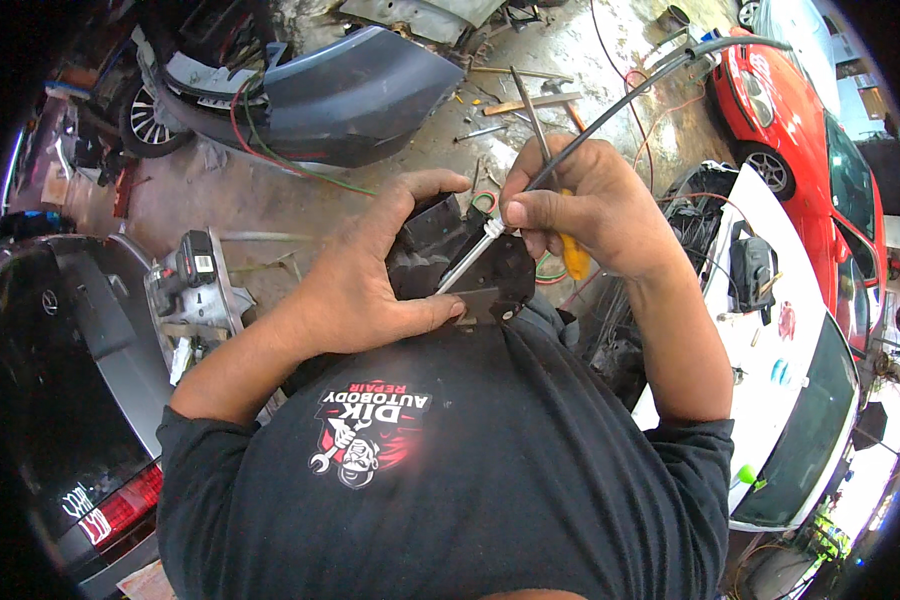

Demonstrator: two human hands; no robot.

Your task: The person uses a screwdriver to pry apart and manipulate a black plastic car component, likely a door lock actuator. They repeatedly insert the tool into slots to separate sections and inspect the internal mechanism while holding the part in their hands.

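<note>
A black housing with a metal plate (510, 275) sits against my shirt, gripped by my left hand (380, 285), whose thumb lies along its lower edge. My right hand (585, 205) pinches a long black cable (640, 90) near its white end fitting (491, 230); a thin silver rod (461, 262) runs from the fitting down across the housing. The same hand also holds a tool with a yellow handle (574, 255) and a long metal shaft (527, 110) pointing upward.
A dark grey body panel (350, 100) and scattered bars (530, 100) lie on the concrete floor ahead. A black car (80, 340) and a cordless tool on a stand (200, 275) are at left. A white car (770, 400) and red car (820, 160) stand at right, with hoses between.
</note>
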